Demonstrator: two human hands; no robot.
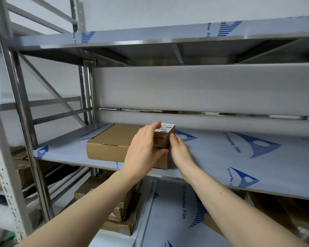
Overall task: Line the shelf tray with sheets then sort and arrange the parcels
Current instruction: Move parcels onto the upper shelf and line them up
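A large flat brown parcel (112,141) lies on the left part of the middle shelf tray (239,161), which is covered by blue-printed protective film. On the parcel's right end sits a small brown box with a white label (165,132). My left hand (143,150) lies over the small box's left side, fingers stretched along it and thumb under its front edge. My right hand (179,152) presses flat against the box's right side, fingers straight. Most of the small box's front is hidden by my left hand.
A steel shelf (168,38) spans overhead. Below the tray, several stacked brown parcels (119,216) and a film-covered sheet (173,207) lie on the lower level. More cardboard (282,214) sits at lower right. Steel uprights (25,113) stand at the left.
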